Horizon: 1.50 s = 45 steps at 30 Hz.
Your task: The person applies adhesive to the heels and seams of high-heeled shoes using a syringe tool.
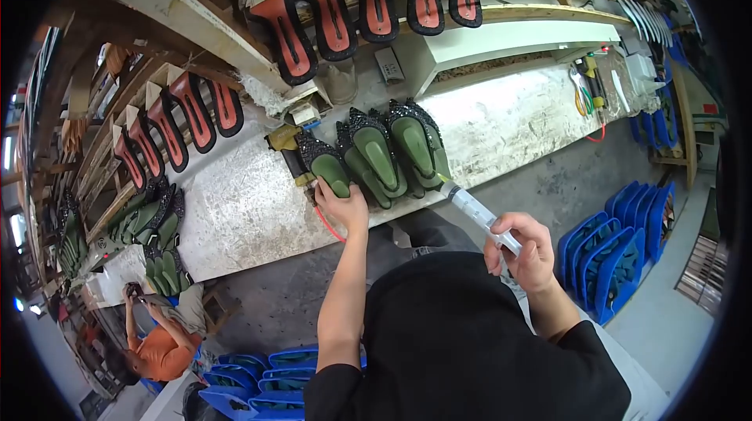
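Observation:
My left hand (343,206) is closed round the near end of a green shoe last (327,169) with black glittery material at its far end. My right hand (523,250) grips a clear syringe (473,213), its yellowish tip pointing up and left toward the lasts. Beside my left hand stand more green lasts with black glittery material, a middle pair (371,153) and a right pair (413,143). The syringe tip is close to the near end of the right pair; whether it touches cannot be made out.
A black and yellow tool (288,155) with a red hose lies left of my hand on the worn white bench (235,213). Red, black-edged shoe parts (376,0) hang on racks above. Blue bins (603,256) stand at right. A person in orange (167,349) works at lower left.

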### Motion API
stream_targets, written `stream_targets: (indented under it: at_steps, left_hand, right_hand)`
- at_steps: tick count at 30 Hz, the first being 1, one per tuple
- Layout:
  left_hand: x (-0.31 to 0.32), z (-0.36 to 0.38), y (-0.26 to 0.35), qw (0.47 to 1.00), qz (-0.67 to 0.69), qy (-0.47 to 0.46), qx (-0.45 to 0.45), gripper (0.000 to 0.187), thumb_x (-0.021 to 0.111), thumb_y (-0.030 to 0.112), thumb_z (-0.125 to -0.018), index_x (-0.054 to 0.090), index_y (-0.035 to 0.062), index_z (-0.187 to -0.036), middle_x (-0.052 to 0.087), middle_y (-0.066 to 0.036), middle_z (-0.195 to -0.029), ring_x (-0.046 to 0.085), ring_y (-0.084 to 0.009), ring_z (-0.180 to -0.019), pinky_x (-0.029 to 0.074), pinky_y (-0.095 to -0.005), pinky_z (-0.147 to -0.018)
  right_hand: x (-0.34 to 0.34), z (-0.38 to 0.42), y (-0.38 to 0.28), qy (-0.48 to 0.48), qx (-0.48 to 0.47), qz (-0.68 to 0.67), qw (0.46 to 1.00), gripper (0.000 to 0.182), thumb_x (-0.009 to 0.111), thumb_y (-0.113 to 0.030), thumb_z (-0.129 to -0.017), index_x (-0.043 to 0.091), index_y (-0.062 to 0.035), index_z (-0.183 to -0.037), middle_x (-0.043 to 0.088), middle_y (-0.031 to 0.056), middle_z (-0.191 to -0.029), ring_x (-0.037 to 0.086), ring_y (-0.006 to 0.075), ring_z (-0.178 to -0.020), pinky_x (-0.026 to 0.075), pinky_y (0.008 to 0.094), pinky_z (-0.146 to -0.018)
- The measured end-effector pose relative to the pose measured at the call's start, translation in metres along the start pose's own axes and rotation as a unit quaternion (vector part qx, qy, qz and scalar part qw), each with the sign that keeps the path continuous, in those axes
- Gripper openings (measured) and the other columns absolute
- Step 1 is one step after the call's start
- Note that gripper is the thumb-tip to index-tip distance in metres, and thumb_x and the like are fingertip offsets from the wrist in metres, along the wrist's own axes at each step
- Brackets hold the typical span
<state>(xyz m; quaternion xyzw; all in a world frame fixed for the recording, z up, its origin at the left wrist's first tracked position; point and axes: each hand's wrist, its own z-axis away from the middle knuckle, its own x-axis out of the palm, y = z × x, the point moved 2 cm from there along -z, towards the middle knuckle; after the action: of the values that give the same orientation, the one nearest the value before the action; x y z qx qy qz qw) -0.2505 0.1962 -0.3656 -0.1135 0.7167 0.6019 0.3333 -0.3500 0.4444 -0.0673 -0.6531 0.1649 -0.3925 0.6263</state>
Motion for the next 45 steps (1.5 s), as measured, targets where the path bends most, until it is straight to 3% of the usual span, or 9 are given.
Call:
stream_targets:
  at_steps: [14,19,22,27,31,33,36,39,45]
  left_hand:
    - [-0.052,0.003,0.006,0.984,0.117,-0.111,-0.073,0.075,0.075,0.013,-0.078,0.045,0.0002,-0.146,0.049,-0.024,-0.137,0.053,-0.038,-0.122,0.048,-0.0441,-0.101]
    - [-0.095,0.013,-0.028,0.972,0.145,-0.149,-0.113,0.063,0.074,0.013,-0.081,0.054,-0.0007,-0.139,0.06,-0.02,-0.126,0.062,-0.0302,-0.111,0.054,-0.0386,-0.09]
    - [-0.147,-0.011,-0.054,0.991,0.084,-0.048,-0.093,0.056,0.071,0.013,-0.085,0.056,-0.0031,-0.137,0.064,-0.019,-0.121,0.065,-0.0281,-0.103,0.056,-0.0377,-0.088]
    - [-0.235,-0.086,-0.161,0.969,0.14,0.091,-0.183,0.053,0.075,0.011,-0.081,0.062,-0.0034,-0.13,0.07,-0.015,-0.108,0.067,-0.0232,-0.092,0.055,-0.032,-0.085]
    - [-0.359,-0.185,-0.256,0.949,0.036,0.269,-0.163,0.06,0.076,0.018,-0.077,0.06,-0.0023,-0.131,0.068,-0.023,-0.113,0.066,-0.0348,-0.098,0.054,-0.0411,-0.089]
    - [-0.429,-0.232,-0.299,0.927,-0.223,0.297,-0.043,0.058,0.072,0.016,-0.076,0.059,-0.0012,-0.131,0.066,-0.024,-0.112,0.061,-0.0401,-0.1,0.049,-0.0453,-0.096]
    - [-0.482,-0.28,-0.352,0.886,-0.315,0.322,-0.107,0.054,0.068,0.016,-0.078,0.06,-0.0005,-0.129,0.065,-0.023,-0.109,0.059,-0.0437,-0.102,0.048,-0.0488,-0.095]
    - [-0.498,-0.307,-0.417,0.928,-0.222,0.21,-0.214,0.047,0.071,0.018,-0.079,0.064,-0.0006,-0.121,0.066,-0.02,-0.105,0.06,-0.0414,-0.102,0.049,-0.0466,-0.091]
    - [-0.524,-0.306,-0.39,0.939,-0.183,0.135,-0.256,0.037,0.075,0.02,-0.079,0.068,0.0004,-0.109,0.067,-0.017,-0.1,0.062,-0.0387,-0.098,0.05,-0.0451,-0.088]
  right_hand:
    - [0.005,-0.052,0.001,-0.11,-0.004,0.012,0.994,0.056,0.054,-0.053,-0.102,0.057,0.0006,-0.119,0.062,0.0123,-0.071,0.054,0.0157,-0.051,0.042,0.0243,-0.047]
    - [0.033,-0.061,0.007,-0.131,-0.019,-0.012,0.991,0.039,0.049,-0.031,-0.105,0.058,0.0024,-0.122,0.061,0.0106,-0.072,0.053,0.0158,-0.054,0.045,0.0265,-0.051]
    - [0.045,-0.069,0.036,-0.119,0.001,-0.032,0.992,0.038,0.044,-0.035,-0.107,0.054,-0.0007,-0.121,0.055,0.0082,-0.069,0.048,0.0143,-0.052,0.04,0.0262,-0.048]
    - [0.12,-0.091,0.05,-0.136,0.028,0.005,0.99,0.046,0.049,-0.044,-0.105,0.054,-0.0013,-0.123,0.056,0.0081,-0.07,0.049,0.0142,-0.053,0.04,0.0251,-0.049]
    - [0.206,-0.112,0.078,-0.138,0.057,0.079,0.986,0.049,0.052,-0.046,-0.104,0.054,-0.0013,-0.123,0.057,0.0085,-0.07,0.05,0.0143,-0.054,0.041,0.0251,-0.05]
    - [0.252,-0.117,0.085,-0.141,0.068,0.112,0.981,0.049,0.053,-0.046,-0.104,0.054,-0.0011,-0.123,0.058,0.0086,-0.07,0.05,0.0144,-0.055,0.041,0.0253,-0.051]
    - [0.322,-0.124,0.091,-0.15,0.085,0.155,0.973,0.05,0.054,-0.046,-0.103,0.055,-0.0008,-0.123,0.059,0.0089,-0.071,0.051,0.0146,-0.055,0.042,0.0256,-0.053]
    - [0.373,-0.127,0.094,-0.141,0.091,0.183,0.969,0.05,0.055,-0.046,-0.103,0.055,-0.0005,-0.123,0.06,0.0091,-0.071,0.051,0.0148,-0.056,0.042,0.026,-0.054]
    - [0.429,-0.137,0.102,-0.15,0.09,0.209,0.962,0.051,0.057,-0.047,-0.101,0.056,-0.0005,-0.122,0.061,0.0095,-0.072,0.053,0.0155,-0.057,0.043,0.0259,-0.055]
